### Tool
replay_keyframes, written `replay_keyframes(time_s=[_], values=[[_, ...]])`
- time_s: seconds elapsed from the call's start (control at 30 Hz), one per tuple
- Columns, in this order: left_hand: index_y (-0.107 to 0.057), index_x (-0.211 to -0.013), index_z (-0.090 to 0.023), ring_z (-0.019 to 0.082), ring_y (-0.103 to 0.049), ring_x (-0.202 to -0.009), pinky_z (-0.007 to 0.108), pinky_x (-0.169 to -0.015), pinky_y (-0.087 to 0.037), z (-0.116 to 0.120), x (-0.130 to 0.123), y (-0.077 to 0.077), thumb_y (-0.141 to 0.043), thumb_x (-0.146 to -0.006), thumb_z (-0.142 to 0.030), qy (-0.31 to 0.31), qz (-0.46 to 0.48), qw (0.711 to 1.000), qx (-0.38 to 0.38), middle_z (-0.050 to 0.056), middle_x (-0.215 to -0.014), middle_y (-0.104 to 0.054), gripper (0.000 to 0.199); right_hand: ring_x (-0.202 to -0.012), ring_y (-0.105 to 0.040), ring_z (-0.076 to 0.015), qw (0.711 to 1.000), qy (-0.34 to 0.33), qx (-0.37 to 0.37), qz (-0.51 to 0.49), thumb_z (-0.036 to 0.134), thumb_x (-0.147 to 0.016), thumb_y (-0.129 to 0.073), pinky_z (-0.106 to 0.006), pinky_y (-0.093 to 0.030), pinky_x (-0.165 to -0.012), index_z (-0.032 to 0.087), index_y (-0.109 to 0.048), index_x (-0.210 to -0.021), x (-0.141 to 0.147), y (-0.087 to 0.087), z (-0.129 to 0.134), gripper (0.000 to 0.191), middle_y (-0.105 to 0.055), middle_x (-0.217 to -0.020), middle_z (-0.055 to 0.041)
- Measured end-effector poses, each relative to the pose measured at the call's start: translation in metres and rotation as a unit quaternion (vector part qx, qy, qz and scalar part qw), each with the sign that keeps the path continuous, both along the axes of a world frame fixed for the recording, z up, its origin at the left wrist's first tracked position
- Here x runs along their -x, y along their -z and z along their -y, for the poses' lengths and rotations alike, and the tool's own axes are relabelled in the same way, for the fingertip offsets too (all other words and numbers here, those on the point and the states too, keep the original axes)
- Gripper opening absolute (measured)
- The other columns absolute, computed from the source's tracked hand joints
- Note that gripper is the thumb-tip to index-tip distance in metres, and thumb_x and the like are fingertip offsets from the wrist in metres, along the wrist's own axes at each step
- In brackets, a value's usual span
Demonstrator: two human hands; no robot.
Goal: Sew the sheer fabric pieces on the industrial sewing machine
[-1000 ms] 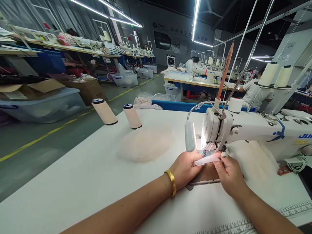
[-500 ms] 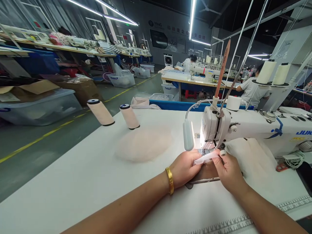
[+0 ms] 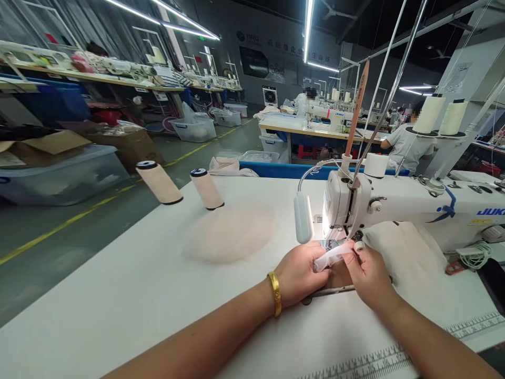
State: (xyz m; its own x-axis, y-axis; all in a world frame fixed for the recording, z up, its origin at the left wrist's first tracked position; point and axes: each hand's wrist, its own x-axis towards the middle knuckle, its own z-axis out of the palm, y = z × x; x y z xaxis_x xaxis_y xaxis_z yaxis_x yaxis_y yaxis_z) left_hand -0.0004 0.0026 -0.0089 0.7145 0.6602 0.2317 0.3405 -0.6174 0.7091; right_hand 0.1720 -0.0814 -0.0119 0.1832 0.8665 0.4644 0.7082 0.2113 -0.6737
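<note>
Just in front of the presser foot of a white sewing machine (image 3: pixel 394 202), a narrow strip of sheer white fabric (image 3: pixel 330 257) is stretched between my two hands. My left hand (image 3: pixel 302 273), below a gold bangle, pinches the strip's left end. Thumb and fingers of my right hand (image 3: pixel 371 273) close on its right end, beside the needle area. Under the hands lies a brownish plate (image 3: pixel 341 276). A round piece of sheer beige fabric (image 3: pixel 232 234) lies flat on the white table (image 3: pixel 158 295), and more sheer fabric (image 3: pixel 410 258) is under the machine arm.
Two beige thread cones (image 3: pixel 160 182) stand at the table's far left edge. A small lamp (image 3: pixel 303 217) hangs left of the needle. Printed rulers (image 3: pixel 371 363) run along the near edge. A green cord bundle (image 3: pixel 475 256) lies right. Two people sit farther back.
The strip's left end now looks more bunched at my left fingers. Both hands remain in nearly the same place, and the whole view has shifted slightly.
</note>
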Motion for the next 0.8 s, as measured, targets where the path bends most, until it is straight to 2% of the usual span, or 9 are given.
replay_keyframes(time_s=[0.2, 0.57, 0.7, 0.8], values=[[-0.042, -0.059, -0.020, 0.014, -0.049, -0.061, 0.026, -0.057, -0.037, 0.0002, -0.0018, 0.0041, -0.050, -0.074, -0.023, -0.016, 0.011, 1.000, -0.008, -0.001, -0.066, -0.051, 0.017, -0.064, -0.059, -0.0165, 1.000, -0.010, -0.006, -0.002, 0.034, -0.100, -0.043, -0.025, -0.045, -0.059, 0.023, -0.061, -0.083, 0.0006, 0.0014, 0.0002, 0.028, -0.063, -0.071, 0.0006], [-0.043, -0.061, -0.020, 0.015, -0.049, -0.063, 0.027, -0.058, -0.035, 0.0007, -0.0030, 0.0031, -0.053, -0.070, -0.022, -0.008, -0.006, 1.000, -0.020, 0.000, -0.068, -0.052, 0.013, -0.067, -0.062, -0.0171, 1.000, -0.015, -0.005, -0.010, 0.032, -0.101, -0.043, -0.025, -0.046, -0.061, 0.022, -0.063, -0.085, -0.0002, 0.0017, 0.0007, 0.028, -0.067, -0.075, -0.0009], [-0.046, -0.062, -0.020, 0.016, -0.050, -0.067, 0.027, -0.060, -0.037, 0.0030, -0.0035, 0.0049, -0.052, -0.076, -0.029, -0.014, -0.009, 1.000, -0.020, 0.001, -0.070, -0.054, 0.018, -0.067, -0.062, -0.0165, 1.000, -0.021, -0.006, -0.011, 0.031, -0.100, -0.043, -0.024, -0.046, -0.060, 0.022, -0.063, -0.085, 0.0008, 0.0012, 0.0004, 0.026, -0.067, -0.075, -0.0002], [-0.041, -0.060, -0.020, 0.016, -0.047, -0.063, 0.028, -0.058, -0.034, 0.0032, -0.0043, 0.0064, -0.048, -0.079, -0.028, -0.025, -0.008, 0.999, -0.022, 0.000, -0.065, -0.050, 0.022, -0.065, -0.061, -0.0160, 0.999, -0.029, -0.006, -0.011, 0.030, -0.099, -0.043, -0.024, -0.047, -0.060, 0.022, -0.063, -0.084, 0.0017, 0.0001, 0.0005, 0.026, -0.065, -0.072, 0.0010]])
